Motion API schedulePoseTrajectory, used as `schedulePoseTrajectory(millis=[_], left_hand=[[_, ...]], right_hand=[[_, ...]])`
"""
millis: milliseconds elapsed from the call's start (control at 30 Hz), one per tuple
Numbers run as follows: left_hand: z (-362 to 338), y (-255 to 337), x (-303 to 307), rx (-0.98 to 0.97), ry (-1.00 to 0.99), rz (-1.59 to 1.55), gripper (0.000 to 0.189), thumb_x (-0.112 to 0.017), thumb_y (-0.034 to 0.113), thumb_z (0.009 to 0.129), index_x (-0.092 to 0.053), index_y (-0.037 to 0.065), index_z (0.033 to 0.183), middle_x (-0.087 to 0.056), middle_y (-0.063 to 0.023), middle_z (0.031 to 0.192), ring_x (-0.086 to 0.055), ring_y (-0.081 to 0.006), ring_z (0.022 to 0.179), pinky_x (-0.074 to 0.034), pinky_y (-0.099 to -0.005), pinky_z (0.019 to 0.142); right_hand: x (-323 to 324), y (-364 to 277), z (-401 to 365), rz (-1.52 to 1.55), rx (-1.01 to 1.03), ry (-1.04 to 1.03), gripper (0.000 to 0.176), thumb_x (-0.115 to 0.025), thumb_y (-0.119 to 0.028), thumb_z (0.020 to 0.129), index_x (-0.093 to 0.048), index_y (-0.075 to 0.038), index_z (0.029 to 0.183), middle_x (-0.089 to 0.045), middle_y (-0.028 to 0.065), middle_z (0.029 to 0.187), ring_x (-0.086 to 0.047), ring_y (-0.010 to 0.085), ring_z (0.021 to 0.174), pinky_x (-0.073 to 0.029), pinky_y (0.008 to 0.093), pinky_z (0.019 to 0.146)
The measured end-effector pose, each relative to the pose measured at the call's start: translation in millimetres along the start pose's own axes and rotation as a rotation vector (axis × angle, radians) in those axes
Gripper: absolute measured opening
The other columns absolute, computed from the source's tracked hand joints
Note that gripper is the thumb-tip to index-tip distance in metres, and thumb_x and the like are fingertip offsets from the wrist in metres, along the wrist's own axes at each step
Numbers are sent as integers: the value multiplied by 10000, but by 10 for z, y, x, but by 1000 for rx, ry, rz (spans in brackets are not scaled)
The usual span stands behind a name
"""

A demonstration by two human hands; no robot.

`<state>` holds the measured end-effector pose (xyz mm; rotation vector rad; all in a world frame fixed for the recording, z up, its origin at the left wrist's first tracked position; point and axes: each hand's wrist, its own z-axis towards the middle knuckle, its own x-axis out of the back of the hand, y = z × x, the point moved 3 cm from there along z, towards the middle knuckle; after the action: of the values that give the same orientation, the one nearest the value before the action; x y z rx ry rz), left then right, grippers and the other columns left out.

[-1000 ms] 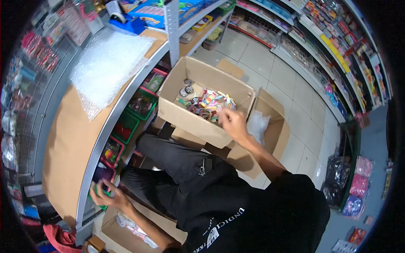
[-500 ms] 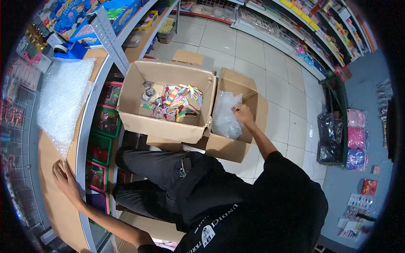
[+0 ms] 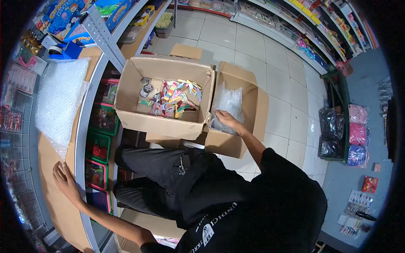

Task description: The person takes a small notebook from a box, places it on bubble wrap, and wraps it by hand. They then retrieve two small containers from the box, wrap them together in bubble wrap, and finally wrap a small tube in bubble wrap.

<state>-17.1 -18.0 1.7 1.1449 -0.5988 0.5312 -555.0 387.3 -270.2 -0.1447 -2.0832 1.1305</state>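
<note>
My left hand (image 3: 66, 182) lies on the brown shelf board (image 3: 52, 206) with its fingers stretched out, just below the pointed lower end of a sheet of bubble wrap (image 3: 61, 101). My right hand (image 3: 228, 120) reaches into the right cardboard box (image 3: 256, 105). Its fingers are closed on the near left part of a crumpled piece of clear bubble wrap (image 3: 231, 99) there; the fingertips are partly hidden. Beside it stands a larger open cardboard box (image 3: 162, 126) holding colourful hair clips (image 3: 173, 95) and some small dark round items (image 3: 146, 88).
Under the shelf board are green and pink baskets (image 3: 98, 147) of small goods. A metal upright (image 3: 101, 36) rises near the boxes. Blue packages (image 3: 63, 21) stand at the shelf's far end. White floor tiles (image 3: 276, 92) lie beyond the boxes, with stocked shelves behind.
My right hand has moved left and toward me inside the right box, and the bubble wrap there has shifted shape. My left hand stays in nearly the same place.
</note>
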Motion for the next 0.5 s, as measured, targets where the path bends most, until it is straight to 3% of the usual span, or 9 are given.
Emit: schedulePoseTrajectory(millis=[67, 167, 267, 300, 400, 500], left_hand=[[5, 1, 6, -14, 6, 10, 412, -589, 259, 988, -539, -32, 1275, -516, -184, 1331, -505, -308, 1266, -475, -384, 1005], [-16, 9, 4, -19, 0, 23, 413, -585, 256, 989, -535, -35, 1278, -512, -186, 1336, -496, -309, 1277, -460, -385, 1026], [-18, 82, 16, -35, -15, 86, 410, -575, 249, 994, -529, -42, 1279, -508, -192, 1338, -492, -308, 1281, -446, -385, 1044], [-24, 102, 15, -42, -18, 116, 409, -571, 247, 996, -527, -45, 1279, -506, -194, 1338, -492, -308, 1282, -442, -385, 1049], [-10, 113, -1, -22, -16, 104, 406, -560, 242, 1002, -522, -52, 1279, -506, -197, 1334, -491, -303, 1284, -429, -386, 1064], [21, 40, -12, -35, -1, 93, 403, -559, 244, 1002, -527, -54, 1272, -507, -198, 1331, -498, -295, 1276, -430, -388, 1061]], right_hand=[[163, -76, -33, -47, -95, 76, 571, -442, -528, 974, -672, -24, 1113, -709, 203, 993, -673, 354, 932, -492, 432, 876], [533, -96, -70, -30, -350, 419, 502, -467, -442, 965, -692, 5, 1008, -700, 245, 928, -666, 420, 940, -500, 470, 864], [787, 154, -36, -197, -367, 557, 401, -501, -335, 939, -678, 23, 980, -685, 274, 934, -652, 452, 950, -501, 500, 866], [790, 722, 203, -302, -369, 522, 348, -557, -289, 900, -665, 28, 995, -677, 284, 956, -654, 446, 959, -501, 509, 877], [789, 915, 360, -484, -199, 713, 368, -608, -294, 876, -652, 35, 1034, -662, 291, 1041, -645, 436, 1006, -505, 503, 891], [749, 925, 547, 101, -467, 409, 371, -633, -300, 863, -656, 2, 1077, -656, 266, 1105, -633, 422, 1048, -506, 504, 894]])
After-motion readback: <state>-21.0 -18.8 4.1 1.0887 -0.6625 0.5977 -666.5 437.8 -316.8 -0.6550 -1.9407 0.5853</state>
